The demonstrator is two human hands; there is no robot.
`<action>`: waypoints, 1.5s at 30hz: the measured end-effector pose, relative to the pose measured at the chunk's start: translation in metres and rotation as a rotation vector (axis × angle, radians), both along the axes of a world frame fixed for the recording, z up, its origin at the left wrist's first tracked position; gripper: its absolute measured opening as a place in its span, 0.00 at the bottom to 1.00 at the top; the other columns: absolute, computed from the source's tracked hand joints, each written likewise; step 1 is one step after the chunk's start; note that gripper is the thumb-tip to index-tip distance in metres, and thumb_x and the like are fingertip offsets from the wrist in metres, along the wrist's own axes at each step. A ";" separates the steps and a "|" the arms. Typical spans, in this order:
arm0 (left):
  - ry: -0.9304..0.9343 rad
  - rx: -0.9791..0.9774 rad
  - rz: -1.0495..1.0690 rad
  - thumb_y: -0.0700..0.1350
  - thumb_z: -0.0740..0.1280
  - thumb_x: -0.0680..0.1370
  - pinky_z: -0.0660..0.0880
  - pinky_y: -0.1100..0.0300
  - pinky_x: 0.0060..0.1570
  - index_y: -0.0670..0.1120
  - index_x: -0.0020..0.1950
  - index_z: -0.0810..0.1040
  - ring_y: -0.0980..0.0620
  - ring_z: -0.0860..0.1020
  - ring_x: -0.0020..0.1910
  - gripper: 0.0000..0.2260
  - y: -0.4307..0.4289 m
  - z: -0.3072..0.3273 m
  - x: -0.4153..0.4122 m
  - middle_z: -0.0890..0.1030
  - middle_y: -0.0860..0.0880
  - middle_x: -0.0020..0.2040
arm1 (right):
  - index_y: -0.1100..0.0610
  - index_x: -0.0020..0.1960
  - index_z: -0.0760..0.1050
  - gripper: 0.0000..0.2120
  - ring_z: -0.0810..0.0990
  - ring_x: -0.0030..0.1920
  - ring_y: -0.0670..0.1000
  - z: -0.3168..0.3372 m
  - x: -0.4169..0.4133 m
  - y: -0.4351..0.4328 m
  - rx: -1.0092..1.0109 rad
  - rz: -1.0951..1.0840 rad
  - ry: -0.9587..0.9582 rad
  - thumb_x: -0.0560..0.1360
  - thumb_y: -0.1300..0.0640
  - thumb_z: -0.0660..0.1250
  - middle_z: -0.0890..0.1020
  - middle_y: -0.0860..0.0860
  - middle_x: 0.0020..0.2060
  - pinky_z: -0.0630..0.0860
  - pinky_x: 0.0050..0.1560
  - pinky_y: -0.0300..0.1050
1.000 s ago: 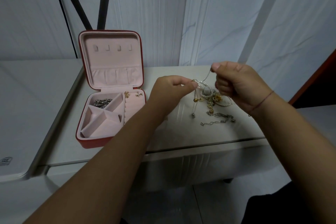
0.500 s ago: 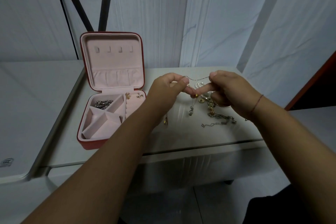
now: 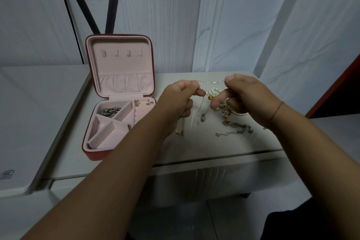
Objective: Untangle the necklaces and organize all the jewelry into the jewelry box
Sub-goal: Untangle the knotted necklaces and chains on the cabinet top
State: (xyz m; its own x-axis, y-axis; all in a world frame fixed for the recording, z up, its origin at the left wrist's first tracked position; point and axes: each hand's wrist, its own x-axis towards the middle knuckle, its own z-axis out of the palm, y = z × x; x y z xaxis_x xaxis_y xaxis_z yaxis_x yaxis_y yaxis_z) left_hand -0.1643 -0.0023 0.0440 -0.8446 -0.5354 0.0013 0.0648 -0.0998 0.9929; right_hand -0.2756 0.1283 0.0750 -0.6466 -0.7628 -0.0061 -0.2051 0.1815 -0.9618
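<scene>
Currently both hands are hovering over the table (image 3: 194,150), working one thin chain (image 3: 211,82). Left hand (image 3: 179,99) is pinching one end between thumb and forefinger, remaining fingers curling in. Right hand (image 3: 247,97) is pinching the other end the same way, so the chain is running almost level between them. Looser strands are hanging down in the gap, a small pendant (image 3: 203,118) dangling at the bottom; can't tell whether it's touching the table. Pearl piece (image 3: 214,91) is sitting in the gap beyond the fingers, gold bead (image 3: 210,98) just beside the right forefinger tip. Rest of the tangle is lying under the right hand, a silver link chain (image 3: 235,131) trailing out on its near side. Gold pendant (image 3: 179,132) is lying just beside the left wrist. Jewelry box (image 3: 93,155) is standing open to the left of the left hand, lid upright, holding a silver chain (image 3: 111,111) in its far compartment and two earrings (image 3: 137,102) along the edge nearest the left hand.
</scene>
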 end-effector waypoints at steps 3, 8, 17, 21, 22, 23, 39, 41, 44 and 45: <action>0.019 0.034 0.001 0.43 0.59 0.82 0.58 0.67 0.21 0.43 0.48 0.74 0.57 0.59 0.22 0.07 -0.002 -0.001 -0.001 0.79 0.48 0.41 | 0.57 0.42 0.67 0.08 0.57 0.21 0.47 -0.001 -0.002 0.002 0.009 0.049 0.038 0.80 0.57 0.60 0.83 0.61 0.36 0.54 0.23 0.37; 0.028 0.049 -0.008 0.43 0.58 0.82 0.58 0.67 0.20 0.44 0.49 0.73 0.58 0.59 0.22 0.07 -0.003 -0.001 0.000 0.81 0.48 0.40 | 0.61 0.47 0.79 0.05 0.62 0.23 0.44 -0.004 -0.005 0.004 0.027 0.064 0.107 0.75 0.60 0.68 0.78 0.54 0.29 0.59 0.24 0.36; 0.026 0.038 -0.001 0.43 0.56 0.83 0.59 0.68 0.20 0.43 0.48 0.72 0.59 0.59 0.20 0.08 -0.001 -0.001 -0.002 0.80 0.47 0.42 | 0.61 0.47 0.81 0.04 0.66 0.21 0.39 -0.004 -0.003 0.003 0.053 0.045 0.122 0.75 0.66 0.68 0.73 0.46 0.22 0.62 0.24 0.29; 0.036 0.032 0.000 0.43 0.57 0.83 0.60 0.67 0.21 0.42 0.47 0.74 0.58 0.59 0.21 0.09 -0.001 -0.002 -0.003 0.80 0.47 0.44 | 0.61 0.45 0.81 0.02 0.63 0.20 0.40 -0.004 -0.001 0.003 0.042 0.029 0.136 0.74 0.64 0.69 0.71 0.46 0.21 0.61 0.23 0.29; 0.037 0.032 0.001 0.43 0.58 0.82 0.60 0.67 0.21 0.42 0.48 0.74 0.58 0.60 0.22 0.08 -0.001 -0.002 -0.003 0.80 0.47 0.44 | 0.62 0.44 0.81 0.02 0.62 0.21 0.40 -0.004 -0.001 0.003 0.032 0.026 0.131 0.73 0.64 0.70 0.71 0.49 0.23 0.61 0.23 0.30; 0.037 0.031 0.002 0.43 0.58 0.82 0.60 0.67 0.22 0.42 0.48 0.74 0.58 0.60 0.22 0.08 -0.001 -0.003 -0.002 0.81 0.47 0.45 | 0.62 0.44 0.81 0.02 0.62 0.21 0.40 -0.004 0.000 0.002 0.024 0.024 0.126 0.73 0.63 0.70 0.70 0.51 0.25 0.60 0.23 0.31; -0.011 -0.065 -0.053 0.37 0.70 0.74 0.62 0.66 0.22 0.44 0.48 0.77 0.59 0.64 0.23 0.06 -0.002 -0.003 0.000 0.74 0.56 0.26 | 0.62 0.44 0.81 0.06 0.63 0.22 0.42 -0.005 -0.003 0.003 -0.018 0.017 0.101 0.71 0.60 0.72 0.71 0.48 0.24 0.61 0.24 0.33; -0.038 -0.132 -0.075 0.38 0.69 0.75 0.62 0.67 0.23 0.43 0.52 0.79 0.59 0.63 0.23 0.07 0.000 -0.002 0.001 0.74 0.57 0.24 | 0.61 0.43 0.81 0.06 0.63 0.23 0.42 -0.005 -0.003 0.002 -0.002 0.024 0.098 0.71 0.59 0.72 0.70 0.47 0.23 0.61 0.24 0.33; -0.051 -0.227 -0.082 0.38 0.69 0.76 0.61 0.67 0.22 0.43 0.52 0.82 0.59 0.62 0.22 0.07 0.001 -0.004 0.000 0.71 0.57 0.22 | 0.59 0.42 0.81 0.04 0.62 0.23 0.43 -0.006 -0.004 0.003 0.017 0.029 0.087 0.72 0.58 0.71 0.69 0.47 0.22 0.60 0.25 0.35; -0.060 -0.258 -0.074 0.39 0.69 0.76 0.62 0.67 0.22 0.44 0.51 0.82 0.60 0.63 0.21 0.06 0.001 -0.005 0.000 0.71 0.57 0.22 | 0.59 0.42 0.81 0.04 0.62 0.23 0.44 -0.006 -0.005 0.003 0.025 0.029 0.086 0.72 0.58 0.71 0.69 0.48 0.22 0.59 0.26 0.36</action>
State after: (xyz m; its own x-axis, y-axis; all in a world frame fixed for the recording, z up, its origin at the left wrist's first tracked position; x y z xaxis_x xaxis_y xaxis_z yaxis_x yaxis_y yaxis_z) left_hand -0.1645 -0.0017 0.0394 -0.8840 -0.4609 0.0786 0.0070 0.1550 0.9879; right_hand -0.2807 0.1314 0.0693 -0.6233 -0.7815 0.0288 -0.2921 0.1985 -0.9356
